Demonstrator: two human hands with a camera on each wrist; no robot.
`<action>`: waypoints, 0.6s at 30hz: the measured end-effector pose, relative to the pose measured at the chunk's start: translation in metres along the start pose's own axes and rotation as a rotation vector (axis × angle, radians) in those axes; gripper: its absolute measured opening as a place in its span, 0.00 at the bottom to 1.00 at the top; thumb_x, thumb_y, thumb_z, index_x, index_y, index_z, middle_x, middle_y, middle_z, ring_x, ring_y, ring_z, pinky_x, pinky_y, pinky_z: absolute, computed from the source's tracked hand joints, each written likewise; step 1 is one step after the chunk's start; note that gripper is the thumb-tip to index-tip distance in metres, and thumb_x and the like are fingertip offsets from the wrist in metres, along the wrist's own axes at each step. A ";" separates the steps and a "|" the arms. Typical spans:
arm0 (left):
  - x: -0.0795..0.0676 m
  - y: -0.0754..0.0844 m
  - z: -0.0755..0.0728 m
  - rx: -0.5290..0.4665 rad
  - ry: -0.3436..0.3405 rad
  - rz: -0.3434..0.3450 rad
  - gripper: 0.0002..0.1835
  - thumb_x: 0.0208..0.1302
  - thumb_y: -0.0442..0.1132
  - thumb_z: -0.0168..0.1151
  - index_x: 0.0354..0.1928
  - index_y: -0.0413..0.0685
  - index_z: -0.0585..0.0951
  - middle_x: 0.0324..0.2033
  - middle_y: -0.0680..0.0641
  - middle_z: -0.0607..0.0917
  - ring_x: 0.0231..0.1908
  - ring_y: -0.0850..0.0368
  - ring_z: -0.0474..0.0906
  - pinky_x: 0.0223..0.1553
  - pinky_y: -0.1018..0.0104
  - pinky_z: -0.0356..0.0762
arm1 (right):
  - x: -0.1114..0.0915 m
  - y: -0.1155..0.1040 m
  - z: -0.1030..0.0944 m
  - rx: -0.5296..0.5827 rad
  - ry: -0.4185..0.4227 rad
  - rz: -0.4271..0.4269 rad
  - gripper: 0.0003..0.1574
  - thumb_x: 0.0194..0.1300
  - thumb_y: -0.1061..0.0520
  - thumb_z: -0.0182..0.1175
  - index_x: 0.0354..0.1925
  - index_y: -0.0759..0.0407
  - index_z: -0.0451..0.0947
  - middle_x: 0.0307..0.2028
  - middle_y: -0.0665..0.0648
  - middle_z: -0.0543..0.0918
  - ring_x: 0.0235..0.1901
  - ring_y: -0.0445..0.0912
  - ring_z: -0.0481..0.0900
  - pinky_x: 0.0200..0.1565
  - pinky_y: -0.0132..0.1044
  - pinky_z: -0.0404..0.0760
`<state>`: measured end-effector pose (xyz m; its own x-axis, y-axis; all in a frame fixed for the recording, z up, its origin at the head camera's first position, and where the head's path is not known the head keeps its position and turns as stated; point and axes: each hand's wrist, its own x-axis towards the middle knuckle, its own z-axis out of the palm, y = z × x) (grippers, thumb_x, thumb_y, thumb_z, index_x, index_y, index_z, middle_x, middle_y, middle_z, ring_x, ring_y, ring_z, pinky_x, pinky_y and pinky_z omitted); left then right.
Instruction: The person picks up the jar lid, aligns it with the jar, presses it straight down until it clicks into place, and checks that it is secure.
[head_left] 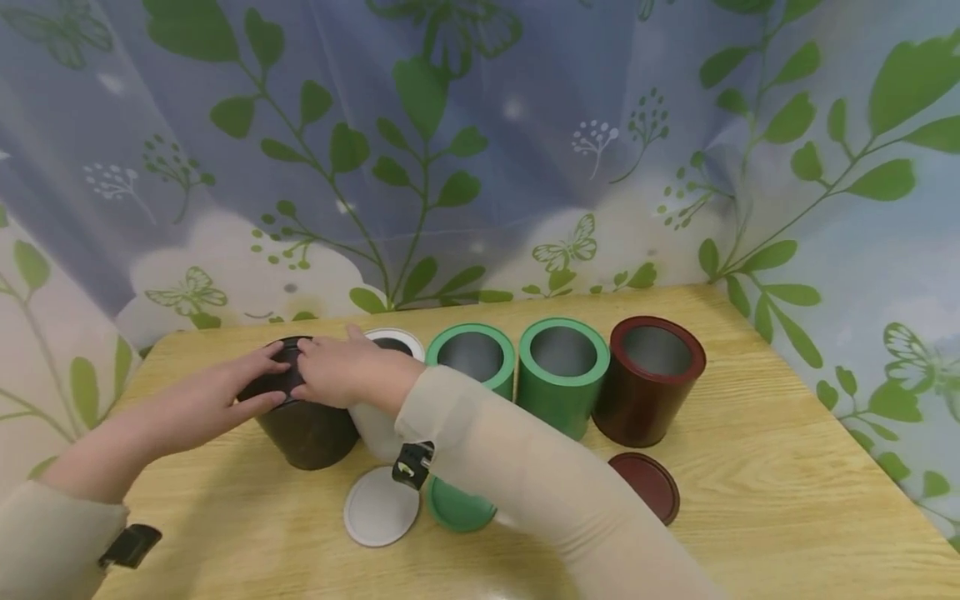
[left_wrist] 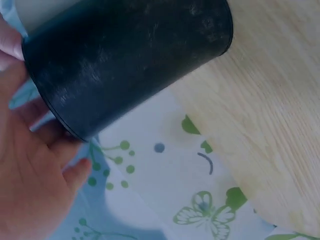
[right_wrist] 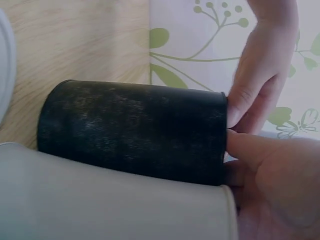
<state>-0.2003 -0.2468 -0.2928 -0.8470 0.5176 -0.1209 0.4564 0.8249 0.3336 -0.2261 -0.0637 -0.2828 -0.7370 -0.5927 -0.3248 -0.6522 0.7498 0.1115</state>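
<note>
A black canister (head_left: 307, 437) stands at the left end of a row, the dark top partly covered by both hands. From the left, my left hand (head_left: 225, 387) lays extended fingers and thumb across the top. My right hand (head_left: 337, 367) reaches over from the right, fingers and thumb touching the same top. In the left wrist view, the left hand's fingers (left_wrist: 52, 132) meet the rim, the little finger hanging free of it. In the right wrist view, the right thumb (right_wrist: 245, 147) presses at the rim near the left hand (right_wrist: 265, 65).
A white canister (head_left: 378, 433) stands right beside the black one. Further right are two green canisters (head_left: 558, 400) and a dark red canister (head_left: 645, 408), all uncovered. In front lie a white lid (head_left: 382, 508), a green lid (head_left: 457, 504) and a red lid (head_left: 652, 487), partly under the right forearm.
</note>
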 end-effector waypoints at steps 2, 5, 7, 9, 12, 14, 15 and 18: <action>0.000 0.003 0.002 0.036 -0.008 -0.032 0.37 0.67 0.63 0.44 0.68 0.43 0.63 0.66 0.29 0.56 0.61 0.27 0.55 0.54 0.33 0.59 | -0.001 0.001 0.003 -0.028 -0.005 0.009 0.35 0.72 0.34 0.30 0.72 0.39 0.47 0.72 0.41 0.42 0.70 0.36 0.39 0.68 0.47 0.39; -0.003 0.004 0.005 0.101 0.007 -0.073 0.38 0.66 0.65 0.43 0.68 0.45 0.64 0.66 0.28 0.54 0.61 0.24 0.51 0.53 0.29 0.55 | -0.002 -0.001 0.007 -0.063 0.003 0.020 0.35 0.72 0.34 0.26 0.73 0.39 0.43 0.72 0.41 0.38 0.70 0.37 0.34 0.68 0.47 0.36; -0.005 0.005 0.008 0.124 0.023 -0.083 0.37 0.67 0.64 0.43 0.68 0.45 0.65 0.66 0.28 0.54 0.62 0.24 0.48 0.54 0.28 0.52 | -0.002 -0.002 0.009 -0.075 0.014 0.029 0.35 0.72 0.35 0.25 0.73 0.39 0.41 0.72 0.42 0.37 0.70 0.38 0.32 0.68 0.47 0.35; -0.006 0.004 0.010 0.140 0.037 -0.084 0.36 0.68 0.63 0.42 0.68 0.44 0.64 0.66 0.29 0.55 0.64 0.26 0.47 0.55 0.28 0.50 | -0.002 -0.003 0.011 -0.075 0.023 0.035 0.35 0.72 0.35 0.24 0.73 0.40 0.40 0.72 0.43 0.36 0.70 0.38 0.31 0.68 0.47 0.34; -0.009 0.002 0.013 0.096 0.054 -0.087 0.35 0.70 0.60 0.41 0.68 0.42 0.62 0.67 0.30 0.53 0.66 0.29 0.43 0.56 0.28 0.46 | -0.001 -0.004 0.011 -0.070 0.029 0.038 0.35 0.72 0.35 0.24 0.73 0.40 0.40 0.72 0.43 0.37 0.70 0.38 0.32 0.68 0.46 0.35; -0.010 0.001 0.015 0.042 0.064 -0.090 0.34 0.71 0.58 0.41 0.69 0.40 0.60 0.68 0.31 0.51 0.67 0.30 0.39 0.56 0.28 0.43 | -0.001 -0.004 0.010 -0.062 0.020 0.040 0.35 0.72 0.35 0.24 0.73 0.40 0.39 0.72 0.42 0.36 0.70 0.38 0.32 0.68 0.46 0.35; -0.010 -0.001 0.016 0.015 0.071 -0.092 0.34 0.72 0.56 0.40 0.69 0.38 0.59 0.69 0.31 0.50 0.67 0.30 0.37 0.56 0.27 0.42 | 0.000 -0.003 0.010 -0.057 0.016 0.041 0.35 0.72 0.35 0.24 0.73 0.40 0.39 0.72 0.42 0.36 0.70 0.38 0.32 0.68 0.46 0.35; -0.012 -0.003 0.019 -0.052 0.084 -0.095 0.34 0.73 0.53 0.39 0.69 0.35 0.55 0.69 0.33 0.48 0.67 0.31 0.32 0.55 0.26 0.36 | -0.001 -0.003 0.011 -0.045 0.017 0.040 0.35 0.73 0.35 0.25 0.73 0.41 0.40 0.72 0.43 0.37 0.70 0.38 0.33 0.68 0.46 0.36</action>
<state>-0.1864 -0.2509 -0.3106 -0.9066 0.4149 -0.0768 0.3597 0.8553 0.3730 -0.2217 -0.0621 -0.2933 -0.7652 -0.5681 -0.3030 -0.6294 0.7590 0.1666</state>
